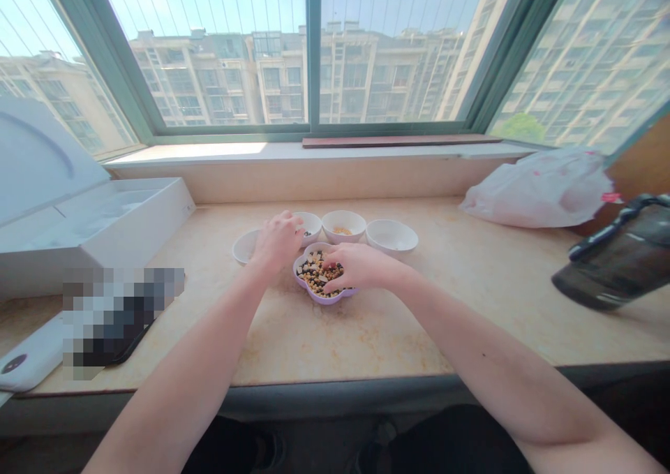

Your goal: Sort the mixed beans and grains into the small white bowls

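Note:
A lilac flower-shaped dish (327, 297) sits on the marble counter, heaped with a mix of beans, seeds and pale nut pieces (308, 275). My right hand (359, 264) rests over the dish with its fingertips down in the mix. My left hand (280, 243) is curled at the rim of a small white bowl (311, 226) that has a few dark bits inside. Beside that bowl, a white bowl with yellow grains (343, 226) stands behind the dish. A white bowl (391, 237) and a white saucer-like bowl (245, 247) flank them.
A large open white box (94, 226) stands on the counter at the left. In front of it lie a pixelated object (120, 317) and a white device (28, 359). A white plastic bag (539, 191) lies at the back right, and a dark bottle (612, 254) is at the right.

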{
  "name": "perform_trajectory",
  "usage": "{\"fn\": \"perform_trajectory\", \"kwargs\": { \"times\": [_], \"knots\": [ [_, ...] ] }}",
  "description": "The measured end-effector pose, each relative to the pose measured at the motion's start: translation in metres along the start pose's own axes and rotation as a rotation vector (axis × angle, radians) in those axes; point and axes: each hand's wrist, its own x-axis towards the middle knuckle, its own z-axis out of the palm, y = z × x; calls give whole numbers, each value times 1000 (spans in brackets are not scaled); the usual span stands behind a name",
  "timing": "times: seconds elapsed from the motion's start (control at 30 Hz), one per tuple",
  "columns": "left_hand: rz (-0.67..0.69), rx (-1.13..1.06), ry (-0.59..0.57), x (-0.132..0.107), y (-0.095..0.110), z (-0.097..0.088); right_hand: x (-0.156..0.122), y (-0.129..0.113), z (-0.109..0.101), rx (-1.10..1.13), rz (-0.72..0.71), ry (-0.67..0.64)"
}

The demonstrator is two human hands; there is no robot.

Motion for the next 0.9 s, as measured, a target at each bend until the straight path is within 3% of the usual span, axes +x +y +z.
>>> {"fn": "perform_trajectory", "kwargs": {
  "times": [0.27,0.53,0.67,0.9],
  "knots": [
    [41,-200,69,-8,-2,4,-1,-2,3,53,47,20],
    [114,-318,-59,-18,7,1,0,3,7,130,-28,99],
    [106,-339,-65,-18,8,-1,4,12,12,179,-90,167],
    [104,-366,-62,-18,6,-1,4,12,11,197,-115,175]
  ]
}}
